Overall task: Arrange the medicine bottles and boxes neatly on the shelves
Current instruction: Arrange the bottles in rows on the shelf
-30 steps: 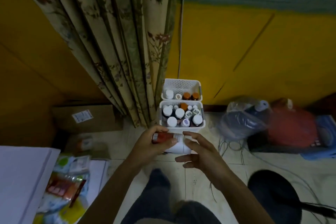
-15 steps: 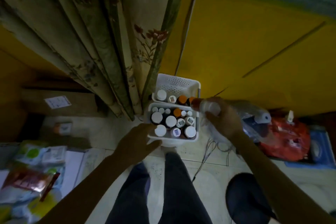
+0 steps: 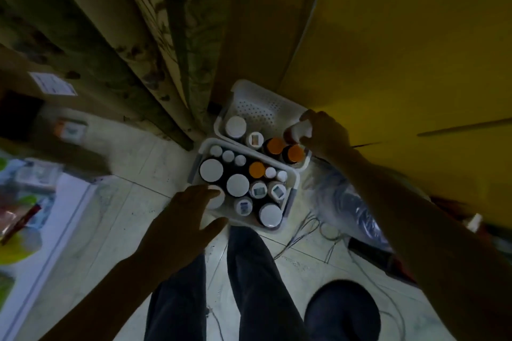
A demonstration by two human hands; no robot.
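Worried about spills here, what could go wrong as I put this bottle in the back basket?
Your right hand holds the white-capped bottle tight beside two orange-capped bottles at the right edge of the far basket; pressing it in could topple them. The near basket is packed, so your left hand over its corner might knock one.

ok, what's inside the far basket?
The far basket holds one large white-capped bottle, a small labelled-cap bottle and two orange-capped bottles. The right hand grips a fifth bottle at its right edge. Anything under that hand is covered.
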